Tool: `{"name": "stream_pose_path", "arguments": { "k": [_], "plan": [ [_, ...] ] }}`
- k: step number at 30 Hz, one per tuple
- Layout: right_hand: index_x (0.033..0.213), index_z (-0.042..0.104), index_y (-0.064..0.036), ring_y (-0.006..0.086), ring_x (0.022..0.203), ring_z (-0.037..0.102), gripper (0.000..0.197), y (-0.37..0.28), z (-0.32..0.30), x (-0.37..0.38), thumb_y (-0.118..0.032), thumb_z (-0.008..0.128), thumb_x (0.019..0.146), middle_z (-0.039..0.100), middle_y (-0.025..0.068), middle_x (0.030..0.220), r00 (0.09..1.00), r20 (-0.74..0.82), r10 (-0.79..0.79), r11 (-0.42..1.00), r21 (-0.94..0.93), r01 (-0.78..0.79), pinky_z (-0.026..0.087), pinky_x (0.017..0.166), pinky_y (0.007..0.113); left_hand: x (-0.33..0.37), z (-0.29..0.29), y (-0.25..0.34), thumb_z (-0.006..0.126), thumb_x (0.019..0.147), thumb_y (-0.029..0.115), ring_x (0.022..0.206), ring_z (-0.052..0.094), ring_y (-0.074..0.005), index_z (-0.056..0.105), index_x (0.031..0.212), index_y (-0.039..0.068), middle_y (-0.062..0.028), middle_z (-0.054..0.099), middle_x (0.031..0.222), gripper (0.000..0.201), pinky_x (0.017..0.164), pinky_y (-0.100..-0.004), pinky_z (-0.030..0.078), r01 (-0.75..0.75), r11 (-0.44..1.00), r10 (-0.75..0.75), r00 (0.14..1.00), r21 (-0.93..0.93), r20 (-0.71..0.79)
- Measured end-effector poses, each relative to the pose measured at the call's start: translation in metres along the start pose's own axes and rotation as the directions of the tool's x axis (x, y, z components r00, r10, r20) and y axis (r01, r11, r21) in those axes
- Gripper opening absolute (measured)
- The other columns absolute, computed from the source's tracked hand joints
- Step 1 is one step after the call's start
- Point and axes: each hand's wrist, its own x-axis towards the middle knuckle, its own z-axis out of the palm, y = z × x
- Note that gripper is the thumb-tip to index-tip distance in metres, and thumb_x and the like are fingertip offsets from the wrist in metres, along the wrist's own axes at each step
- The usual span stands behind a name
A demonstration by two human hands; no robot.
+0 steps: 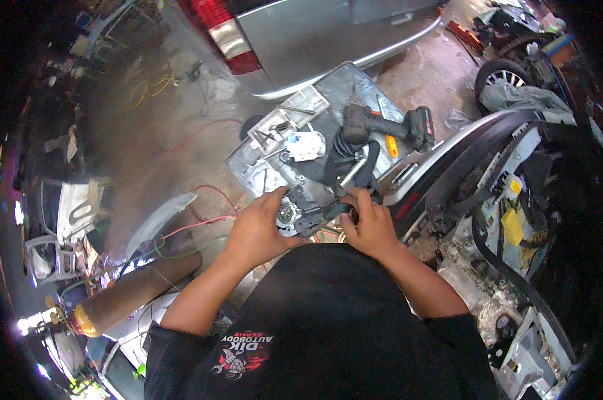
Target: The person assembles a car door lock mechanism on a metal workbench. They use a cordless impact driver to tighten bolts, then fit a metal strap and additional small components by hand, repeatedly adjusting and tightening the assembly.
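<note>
"Where did the dark mechanism (308,215) lie from the cordless drill (361,124)?"

"On the drill's near side, toward the wearer's body and off to its left, held between both hands. Its long axis ran roughly left to right."

"And the hands?"

"The left hand (258,225) grasped the round metal end; the right hand (371,228) pinched the opposite end between thumb and fingers. Both touched it, so neither was nearer, though the right was closer to the drill."

"Any writing?"

"The black shirt (328,320), well below the drill, carried white and red lettering with a figure, upside down. The drill's battery (419,128) showed a red mark, too small to read."
</note>
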Motion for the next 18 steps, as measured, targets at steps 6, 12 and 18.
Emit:
{"name": "stream_pose_path", "arguments": {
  "k": [6,12,18],
  "plan": [
    [0.123,0.063,-0.0076,0.0394,0.079,0.074,0.033,-0.004,-0.018,0.017,-0.012,0.074,0.092,0.075,0.0176,0.092,0.966,-0.185,-0.182,0.971,-0.19,0.147,0.059,0.071,0.051,-0.018,-0.042,-0.002,0.103,0.062,0.044,0.122,0.07,-0.0444,0.054,0.152,0.001,-0.0268,0.07,0.135,0.112,0.108,-0.0487,0.056,0.149,0.977,-0.146,0.989,0.151,-0.029],
    [0.11,0.065,-0.0077,0.0425,0.08,0.074,0.015,0.004,-0.039,0.042,-0.011,0.071,0.097,0.073,0.018,0.086,0.989,-0.148,-0.032,0.995,-0.102,0.017,0.057,0.07,0.052,-0.038,-0.068,-0.035,0.102,0.061,0.037,0.122,0.071,-0.0429,0.059,0.148,0.0,-0.0253,0.072,0.133,0.105,0.109,-0.0473,0.054,0.19,0.973,-0.177,0.979,0.131,-0.104],
    [0.117,0.068,-0.0091,0.0393,0.096,0.075,0.025,-0.02,-0.02,0.047,-0.02,0.075,0.096,0.074,0.0146,0.115,0.98,0.123,-0.156,0.987,-0.03,0.16,0.061,0.079,0.049,-0.034,-0.05,-0.028,0.1,0.065,0.038,0.123,0.069,-0.0454,0.057,0.149,0.001,-0.0289,0.07,0.133,0.101,0.105,-0.049,0.056,0.155,0.982,-0.143,0.984,0.111,-0.109]
  ]
}}
